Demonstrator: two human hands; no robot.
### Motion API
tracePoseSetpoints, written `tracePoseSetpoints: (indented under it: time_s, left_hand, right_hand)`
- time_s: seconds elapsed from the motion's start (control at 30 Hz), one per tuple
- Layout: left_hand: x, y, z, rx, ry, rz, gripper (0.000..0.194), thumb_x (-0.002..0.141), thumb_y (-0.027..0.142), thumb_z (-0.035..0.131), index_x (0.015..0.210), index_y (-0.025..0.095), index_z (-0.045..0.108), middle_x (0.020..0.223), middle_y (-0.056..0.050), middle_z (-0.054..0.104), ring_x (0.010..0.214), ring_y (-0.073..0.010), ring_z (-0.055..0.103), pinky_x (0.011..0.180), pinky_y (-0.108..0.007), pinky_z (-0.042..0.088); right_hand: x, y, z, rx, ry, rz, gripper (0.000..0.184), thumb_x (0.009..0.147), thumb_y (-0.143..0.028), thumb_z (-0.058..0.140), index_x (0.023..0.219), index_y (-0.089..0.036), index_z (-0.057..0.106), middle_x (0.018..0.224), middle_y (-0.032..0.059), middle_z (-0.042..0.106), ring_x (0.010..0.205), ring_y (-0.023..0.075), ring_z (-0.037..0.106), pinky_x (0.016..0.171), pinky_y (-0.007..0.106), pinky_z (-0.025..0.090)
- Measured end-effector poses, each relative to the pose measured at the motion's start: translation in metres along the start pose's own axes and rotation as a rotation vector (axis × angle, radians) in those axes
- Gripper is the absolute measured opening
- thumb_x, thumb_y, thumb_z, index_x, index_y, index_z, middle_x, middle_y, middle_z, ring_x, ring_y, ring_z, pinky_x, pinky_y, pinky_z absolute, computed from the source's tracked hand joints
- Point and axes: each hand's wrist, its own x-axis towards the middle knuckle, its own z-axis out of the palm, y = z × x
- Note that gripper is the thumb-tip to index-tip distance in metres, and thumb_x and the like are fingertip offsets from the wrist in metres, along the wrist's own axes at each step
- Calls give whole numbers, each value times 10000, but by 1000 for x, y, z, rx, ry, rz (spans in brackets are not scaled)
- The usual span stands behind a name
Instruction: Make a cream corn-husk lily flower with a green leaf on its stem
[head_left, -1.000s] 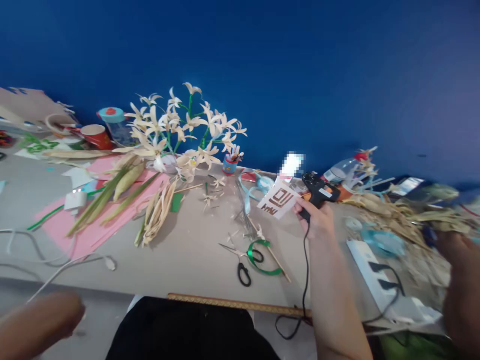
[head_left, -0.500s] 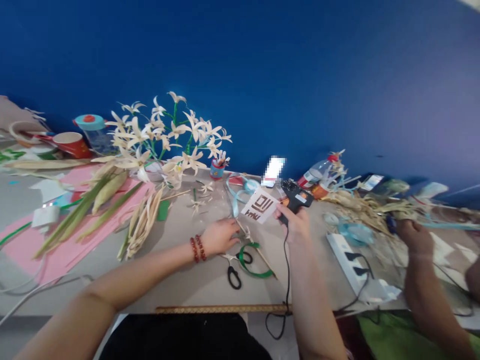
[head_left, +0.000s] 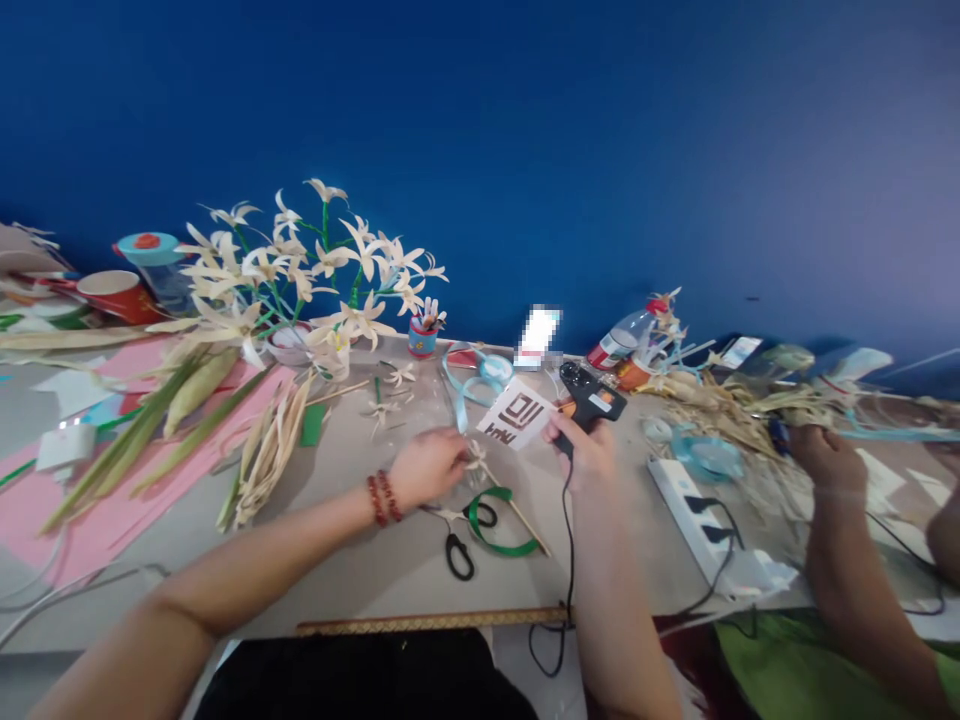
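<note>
My left hand, with red bead bracelets at its wrist, is closed, its fingertips at a small pale flower on a thin stick. The exact pinch is partly hidden. In my right hand is a black hot glue gun, its cord trailing down. A white card with dark print stands out from the same hand's fingers, in front of the gun. Below my left hand lie black-handled scissors and a loop of green ribbon.
Left are a bunch of pale flowers, pink paper and husks. Light blue ribbon and a bottle stand behind. A power strip is right, beside another person's hand. A wooden ruler lies along the front edge.
My left fingers have drawn together at the small flower, and its flower end has shifted slightly up and left. The right hand keeps the glue gun and card. The view has turned slightly.
</note>
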Motion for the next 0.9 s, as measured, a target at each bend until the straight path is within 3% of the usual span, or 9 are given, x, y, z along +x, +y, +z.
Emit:
tracePoseSetpoints:
  time_s: [0.13,0.27,0.37,0.47,0.53,0.6,0.7,0.8,0.9]
  left_hand:
    - [-58,-41,-35,-63,44,-118,182,937,258,476,844,194,620,860,-35,656,822,-194,627,709,-283,450]
    - [-118,-87,-46,6,-63,-300,193,929,261,477,839,198,636,834,-42,664,814,-213,635,726,-301,448]
    - [-139,-97,-53,104,-50,-352,189,923,239,466,906,194,648,906,-70,673,861,-241,646,754,-333,471]
    - [-128,-78,-62,171,115,-296,239,912,183,438,1059,166,625,1039,-110,673,937,-253,642,812,-369,491]
    - [-105,-56,-60,180,179,-116,292,894,153,456,1140,157,613,1172,-129,654,1091,-268,599,946,-407,455]
    - [-76,-33,-47,181,121,120,319,887,167,490,1180,172,615,1265,-126,634,1181,-281,557,1035,-449,394]
    - [-36,-12,-11,147,-78,438,366,906,209,508,1260,191,599,1335,-102,621,1243,-259,532,1076,-419,364]
    - [-14,-15,21,210,-134,508,413,938,284,503,1346,235,551,1462,-81,527,1325,-291,468,1100,-474,325]
    - [-10,-33,30,249,-125,490,395,951,391,512,1313,249,577,1454,-76,538,1330,-309,455,1112,-506,294]
  right_hand:
    - [0,-2,-8,6,32,-4,369,554,-225,888,822,-178,639,707,-25,615,507,87,498,470,263,423]
    - [5,0,-8,21,38,1,351,551,-196,882,805,-174,641,639,-43,576,506,89,495,468,256,418]
    - [8,4,-3,49,48,-6,351,539,-184,880,799,-193,645,665,-35,579,509,85,491,447,249,408]
    - [6,5,2,58,45,0,353,530,-183,882,793,-206,648,697,-31,593,508,80,490,442,244,413]
    - [4,4,5,50,36,2,354,538,-185,882,802,-196,646,689,-37,587,510,78,496,455,242,424]
    - [0,1,5,35,31,-8,351,557,-196,880,813,-183,640,679,-41,581,511,79,501,467,244,432]
    - [-4,-6,2,10,35,-30,352,569,-208,878,821,-180,633,685,-38,590,512,84,507,478,252,438]
    - [-9,-13,-6,-1,44,-47,326,582,-200,870,813,-194,640,683,-41,594,503,87,503,475,258,440]
    - [-11,-17,-15,-2,51,-64,297,598,-193,856,811,-211,651,696,-39,608,506,91,503,470,259,438]
